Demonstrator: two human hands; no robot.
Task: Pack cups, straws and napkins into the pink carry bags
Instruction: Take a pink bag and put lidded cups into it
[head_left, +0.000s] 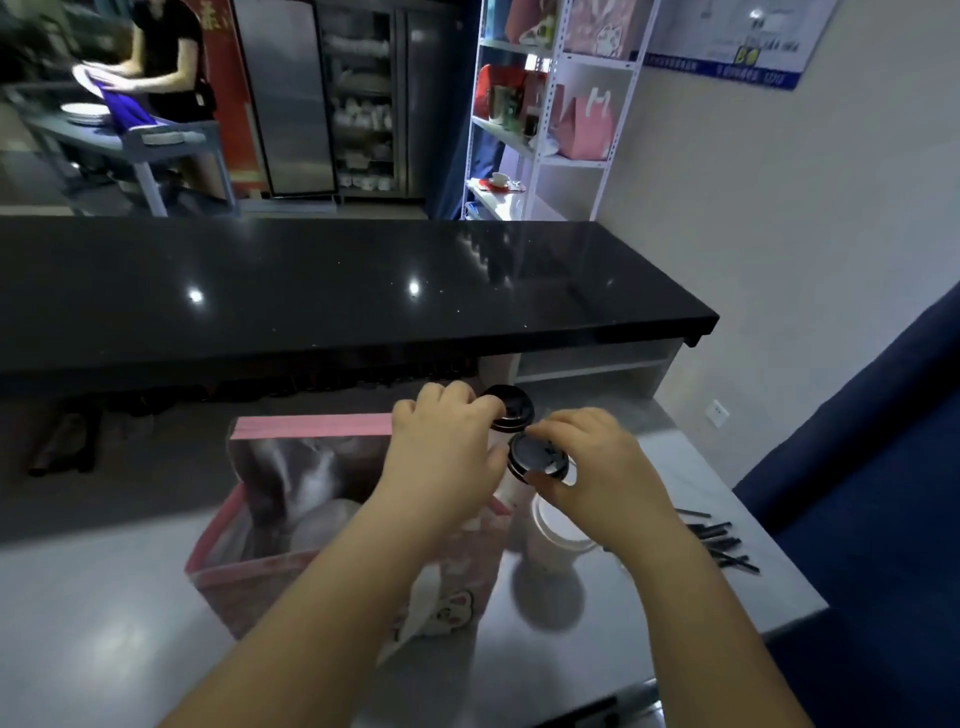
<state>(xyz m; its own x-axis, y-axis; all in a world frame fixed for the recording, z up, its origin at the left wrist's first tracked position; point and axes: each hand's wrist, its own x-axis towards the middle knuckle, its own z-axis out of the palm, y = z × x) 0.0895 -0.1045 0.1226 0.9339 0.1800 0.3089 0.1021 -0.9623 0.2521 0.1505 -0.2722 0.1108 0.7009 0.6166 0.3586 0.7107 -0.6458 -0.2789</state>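
Note:
A pink carry bag (311, 427) stands open on the steel counter (104, 597), with a white lidless cup inside it. My left hand (447, 447) grips a cup with a black lid (511, 408) just past the bag's right edge. My right hand (597, 467) holds a second black-lidded cup (537, 457) by its top, right beside the first. Below my right hand stands an open white cup (558, 535) without a lid. Several black straws (722, 545) lie on the counter at the right.
A black raised countertop (337, 291) runs across behind the work surface. A white shelf rack (550, 104) at the back holds more pink bags (587, 130). A person at the far left handles plates at a cart. A blue seat borders the right side.

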